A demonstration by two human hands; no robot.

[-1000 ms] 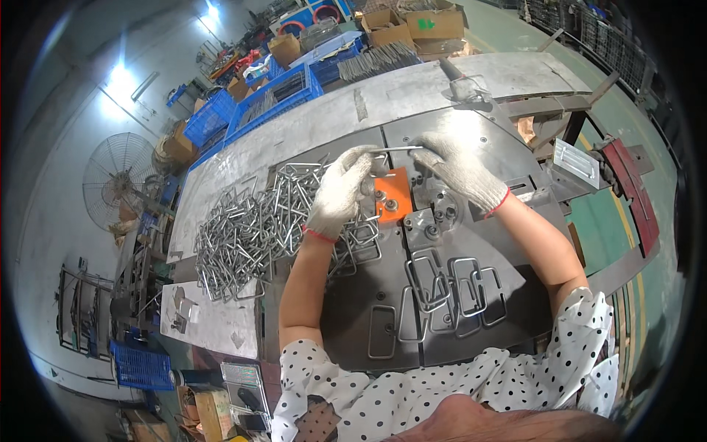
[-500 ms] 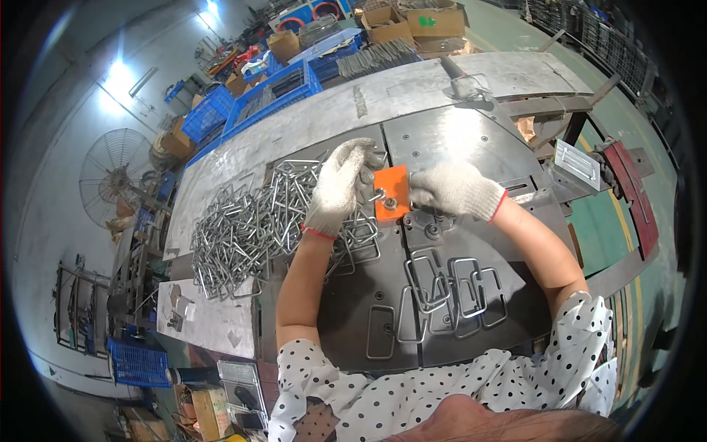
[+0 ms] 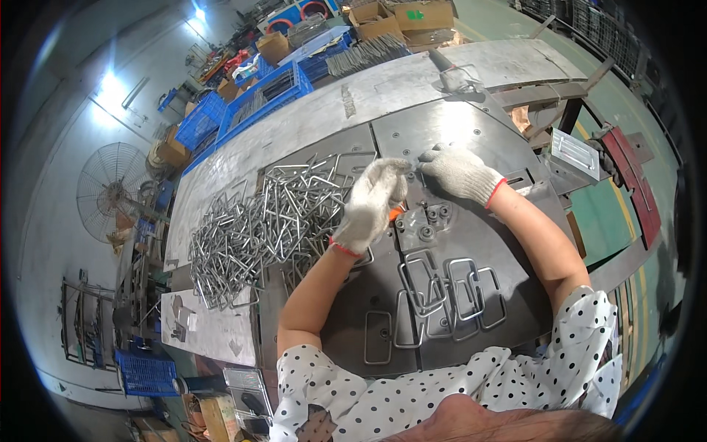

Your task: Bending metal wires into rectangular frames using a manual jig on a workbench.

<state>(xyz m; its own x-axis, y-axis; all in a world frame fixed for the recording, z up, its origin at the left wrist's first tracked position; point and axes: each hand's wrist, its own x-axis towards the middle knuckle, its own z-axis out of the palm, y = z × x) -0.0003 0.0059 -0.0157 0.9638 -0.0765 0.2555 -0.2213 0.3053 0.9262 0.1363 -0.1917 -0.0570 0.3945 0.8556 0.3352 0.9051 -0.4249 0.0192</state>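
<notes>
Left hand (image 3: pixel 372 206), white knit glove, frame centre: grip clenched over orange tool (image 3: pixel 395 214). Right hand (image 3: pixel 458 171) pinching bent steel wire (image 3: pixel 412 168) on grey steel tabletop (image 3: pixel 486 132).

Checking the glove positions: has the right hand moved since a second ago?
Yes. The right hand has drawn in leftward along the dark steel jig plate, now nearly meeting the left hand above the orange piece.

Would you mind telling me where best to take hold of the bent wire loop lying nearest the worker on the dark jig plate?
Probably the wire loop's near short side, from above: it lies flat, apart from the overlapping loops to its right, leaving fingers room to pinch.
</notes>
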